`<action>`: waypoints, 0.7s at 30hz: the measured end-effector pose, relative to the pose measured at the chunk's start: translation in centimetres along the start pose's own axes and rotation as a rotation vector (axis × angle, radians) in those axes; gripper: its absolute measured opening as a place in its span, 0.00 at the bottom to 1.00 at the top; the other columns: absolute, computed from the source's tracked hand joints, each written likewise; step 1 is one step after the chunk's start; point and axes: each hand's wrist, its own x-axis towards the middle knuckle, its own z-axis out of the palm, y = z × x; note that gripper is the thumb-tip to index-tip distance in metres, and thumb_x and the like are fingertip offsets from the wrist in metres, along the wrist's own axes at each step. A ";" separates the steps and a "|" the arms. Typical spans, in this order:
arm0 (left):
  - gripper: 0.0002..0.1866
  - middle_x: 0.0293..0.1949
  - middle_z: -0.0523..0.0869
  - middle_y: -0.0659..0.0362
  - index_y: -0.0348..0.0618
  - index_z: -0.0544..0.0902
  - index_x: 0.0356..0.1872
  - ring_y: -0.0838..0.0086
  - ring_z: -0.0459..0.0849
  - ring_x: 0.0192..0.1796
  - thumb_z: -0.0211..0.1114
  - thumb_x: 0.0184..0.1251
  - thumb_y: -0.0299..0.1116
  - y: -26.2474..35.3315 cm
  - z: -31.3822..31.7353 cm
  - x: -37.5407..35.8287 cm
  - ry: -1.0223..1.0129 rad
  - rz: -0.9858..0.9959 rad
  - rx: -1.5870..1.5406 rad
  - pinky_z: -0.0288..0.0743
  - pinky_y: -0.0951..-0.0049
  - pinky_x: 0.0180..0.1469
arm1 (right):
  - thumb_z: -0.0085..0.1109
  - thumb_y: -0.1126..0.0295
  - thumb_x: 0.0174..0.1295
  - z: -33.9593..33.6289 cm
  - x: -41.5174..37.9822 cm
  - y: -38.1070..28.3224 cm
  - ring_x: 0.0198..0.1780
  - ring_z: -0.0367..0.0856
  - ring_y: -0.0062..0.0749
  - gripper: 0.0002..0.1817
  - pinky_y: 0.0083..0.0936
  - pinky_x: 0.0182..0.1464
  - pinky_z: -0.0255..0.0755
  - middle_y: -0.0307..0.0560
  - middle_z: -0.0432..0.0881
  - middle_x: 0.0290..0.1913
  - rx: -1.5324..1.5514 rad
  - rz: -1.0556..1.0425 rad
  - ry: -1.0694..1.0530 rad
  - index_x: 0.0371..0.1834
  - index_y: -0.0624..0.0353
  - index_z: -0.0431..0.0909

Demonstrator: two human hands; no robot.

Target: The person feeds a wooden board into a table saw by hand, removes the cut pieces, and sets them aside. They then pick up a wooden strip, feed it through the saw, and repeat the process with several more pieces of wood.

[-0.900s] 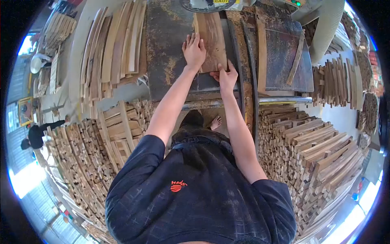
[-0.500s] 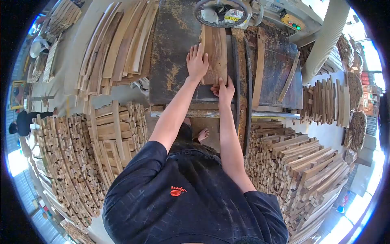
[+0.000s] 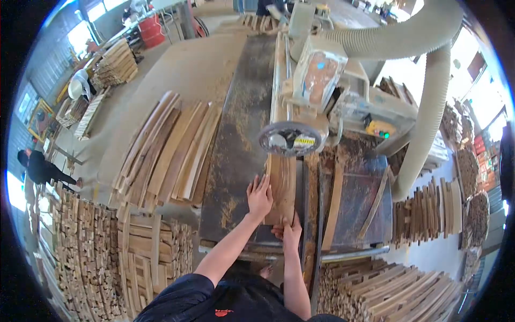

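A brown wooden board point(image 3: 282, 185) lies on the dark, sawdust-strewn machine table point(image 3: 236, 177). Its far end passes out of sight beneath the machine's handwheel point(image 3: 292, 138). My left hand point(image 3: 259, 198) rests with fingers stretched out against the board's left edge. At the near right corner of the board, my right hand point(image 3: 288, 232) grips its end, thumb on top and fingers curled partly out of sight. A dark guide rail point(image 3: 310, 214) runs just to the right of the board.
Long planks point(image 3: 171, 150) are stacked left of the table. Loose strips point(image 3: 335, 198) lie right of the rail. Piles of cut wood point(image 3: 88, 252) stand on both sides. A ribbed hose point(image 3: 429, 118) hangs at right. Another person point(image 3: 45, 169) is at far left.
My view has tilted up, bringing more of the machine and the far workshop into sight. Both hands stay on the board, which appears slightly closer to the handwheel.
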 end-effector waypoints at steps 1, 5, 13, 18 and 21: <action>0.23 0.67 0.81 0.53 0.44 0.75 0.70 0.50 0.72 0.73 0.53 0.78 0.36 0.2 0.2 0.6 0.001 -0.002 -0.014 0.61 0.48 0.73 | 0.51 0.68 0.78 0.0 0.8 -0.3 0.24 0.86 0.30 0.31 0.22 0.21 0.75 0.50 0.87 0.29 0.014 -0.009 -0.013 0.82 0.49 0.55; 0.22 0.66 0.81 0.52 0.44 0.77 0.69 0.52 0.74 0.73 0.53 0.78 0.36 -0.2 0.6 -0.1 0.032 0.017 -0.018 0.61 0.48 0.72 | 0.52 0.68 0.78 0.1 -0.4 -0.2 0.25 0.87 0.32 0.31 0.23 0.21 0.75 0.49 0.87 0.31 -0.009 0.028 0.037 0.82 0.48 0.55; 0.22 0.66 0.82 0.53 0.44 0.77 0.69 0.53 0.73 0.73 0.53 0.77 0.37 -0.2 0.5 0.0 0.035 -0.003 -0.049 0.61 0.49 0.73 | 0.53 0.66 0.78 -0.1 -0.3 -0.2 0.26 0.87 0.33 0.33 0.25 0.25 0.77 0.48 0.86 0.30 0.016 -0.023 -0.038 0.83 0.46 0.53; 0.23 0.66 0.81 0.54 0.45 0.76 0.69 0.53 0.73 0.73 0.53 0.77 0.37 0.0 0.7 0.2 0.038 -0.022 -0.069 0.61 0.49 0.73 | 0.53 0.66 0.77 -0.3 0.0 -0.2 0.26 0.87 0.33 0.34 0.25 0.25 0.77 0.48 0.86 0.30 0.009 -0.022 -0.042 0.83 0.46 0.52; 0.23 0.67 0.81 0.54 0.45 0.77 0.69 0.54 0.73 0.73 0.53 0.77 0.37 -0.3 0.5 0.0 0.014 -0.024 -0.051 0.61 0.49 0.73 | 0.53 0.67 0.77 0.0 0.0 0.2 0.25 0.87 0.33 0.33 0.25 0.23 0.77 0.48 0.86 0.30 0.021 -0.033 -0.028 0.82 0.47 0.53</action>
